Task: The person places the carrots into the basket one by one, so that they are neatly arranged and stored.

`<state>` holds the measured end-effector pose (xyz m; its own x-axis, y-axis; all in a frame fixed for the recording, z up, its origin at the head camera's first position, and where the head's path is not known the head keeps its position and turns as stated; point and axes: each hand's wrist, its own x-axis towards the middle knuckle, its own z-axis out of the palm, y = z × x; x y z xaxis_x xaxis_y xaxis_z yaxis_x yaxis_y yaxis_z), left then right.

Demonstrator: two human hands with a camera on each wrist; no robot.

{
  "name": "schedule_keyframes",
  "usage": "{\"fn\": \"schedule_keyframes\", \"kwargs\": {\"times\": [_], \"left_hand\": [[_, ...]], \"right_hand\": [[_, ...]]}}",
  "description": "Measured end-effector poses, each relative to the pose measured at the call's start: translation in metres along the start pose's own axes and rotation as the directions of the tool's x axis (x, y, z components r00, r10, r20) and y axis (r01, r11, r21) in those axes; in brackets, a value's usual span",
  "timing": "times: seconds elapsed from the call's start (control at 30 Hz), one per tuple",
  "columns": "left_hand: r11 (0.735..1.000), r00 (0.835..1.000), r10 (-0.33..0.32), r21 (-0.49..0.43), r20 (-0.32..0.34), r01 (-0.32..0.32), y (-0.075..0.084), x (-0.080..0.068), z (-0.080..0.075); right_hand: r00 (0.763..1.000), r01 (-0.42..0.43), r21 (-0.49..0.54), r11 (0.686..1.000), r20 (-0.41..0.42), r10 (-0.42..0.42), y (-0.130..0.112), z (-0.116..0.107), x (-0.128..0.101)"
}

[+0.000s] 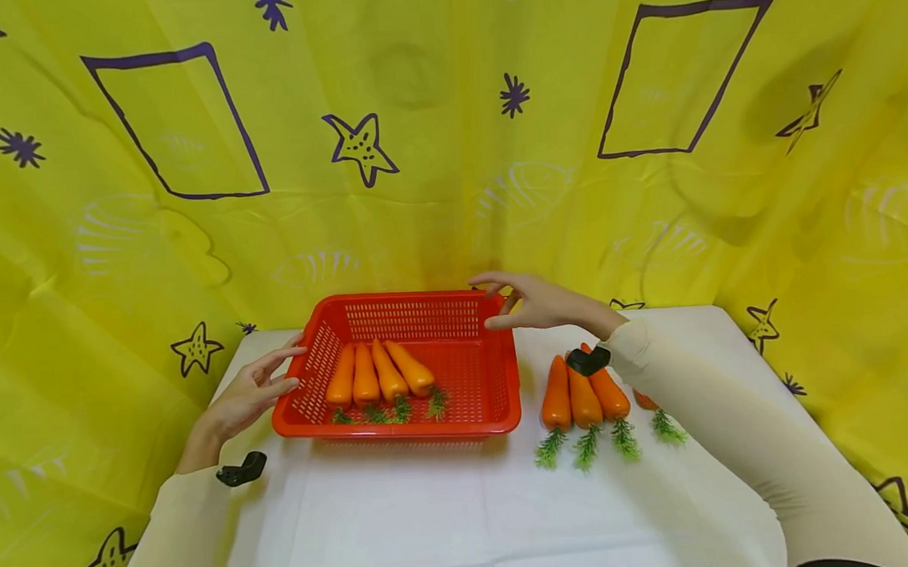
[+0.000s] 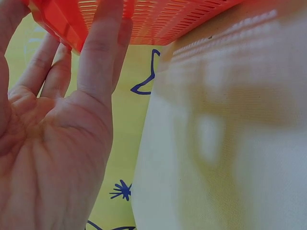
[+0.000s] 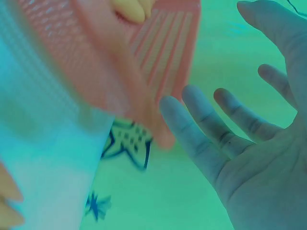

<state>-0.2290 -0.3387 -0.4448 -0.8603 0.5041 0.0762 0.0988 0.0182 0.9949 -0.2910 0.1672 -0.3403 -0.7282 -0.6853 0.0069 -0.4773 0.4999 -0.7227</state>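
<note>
A red plastic basket (image 1: 508, 365) with slotted sides holds several orange carrots (image 1: 388, 376) with feathery green tops, lying side by side in its left half. My left hand (image 1: 244, 399) is at the basket's left side, its fingers (image 2: 98, 52) fairly straight against the wall and rim. How firmly they press cannot be told. At the right rear corner, my right hand (image 1: 533, 301) hovers with fingers spread and nothing between them. In the right wrist view, the fingertips (image 3: 172, 110) lie close to the rim; contact is unclear.
More carrots (image 1: 584, 396) lie on the white-covered table (image 1: 402, 519), right of the basket. One carrot (image 1: 646, 400) is partly hidden by my right sleeve (image 1: 698, 400). A yellow patterned curtain (image 1: 437, 217) rises behind the table and along its sides.
</note>
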Motion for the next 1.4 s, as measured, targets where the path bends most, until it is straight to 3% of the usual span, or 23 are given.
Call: {"fn": "schedule_keyframes", "kwargs": {"times": [0.37, 0.67, 0.9, 1.07, 1.23, 1.4], "left_hand": [[1.0, 1.0, -0.011, 0.012, -0.01, 0.011, -0.001, 0.0, 0.0], [1.0, 1.0, 0.021, -0.003, 0.006, -0.021, 0.002, 0.001, 0.0], [1.0, 1.0, 0.0, 0.013, -0.006, 0.0, 0.001, -0.001, 0.0], [1.0, 1.0, -0.011, 0.02, -0.013, 0.012, 0.0, -0.002, -0.001], [1.0, 1.0, -0.004, 0.027, -0.008, 0.004, -0.002, -0.001, -0.003], [1.0, 1.0, 0.004, 0.019, -0.004, -0.004, -0.002, 0.0, -0.002]], "right_hand": [[0.986, -0.105, 0.007, 0.994, -0.128, 0.105, 0.036, -0.035, -0.071], [0.962, -0.199, 0.065, 0.978, -0.178, 0.207, 0.065, -0.044, -0.117], [0.944, -0.246, 0.06, 0.967, -0.211, 0.254, 0.087, -0.043, -0.144], [0.927, -0.288, 0.13, 0.949, -0.21, 0.31, 0.103, -0.039, -0.155], [0.908, -0.349, 0.135, 0.927, -0.195, 0.37, 0.12, -0.034, -0.166], [0.89, -0.418, 0.158, 0.895, -0.13, 0.438, 0.129, -0.03, -0.174]]}}
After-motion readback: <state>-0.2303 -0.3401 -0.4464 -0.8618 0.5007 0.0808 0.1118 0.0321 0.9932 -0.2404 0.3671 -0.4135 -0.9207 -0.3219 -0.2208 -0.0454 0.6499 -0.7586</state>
